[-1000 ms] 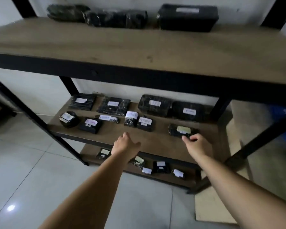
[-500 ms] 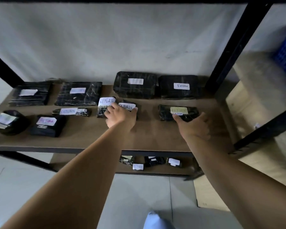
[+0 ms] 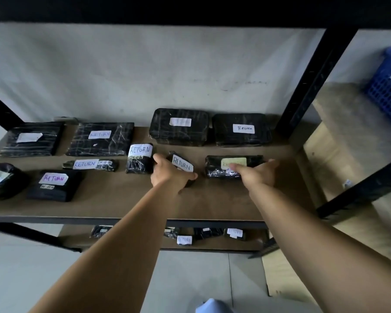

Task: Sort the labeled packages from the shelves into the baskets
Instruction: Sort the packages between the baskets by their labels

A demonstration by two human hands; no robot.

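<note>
Hands [image 3: 171, 176] [image 3: 259, 175] around black, glossy plastic-wrapped packages [image 3: 181, 164] [image 3: 234, 166]

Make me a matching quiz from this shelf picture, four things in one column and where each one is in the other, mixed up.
Things:
1. left hand
2. right hand
3. blue basket
4. round package

Places or states:
A. far left of the middle shelf
B. beyond the rack, at the right edge
C. on the yellowish-label package
D. grips the small RETURN package

Pairs: 1-D, 2-C, 3-B, 4-A
</note>
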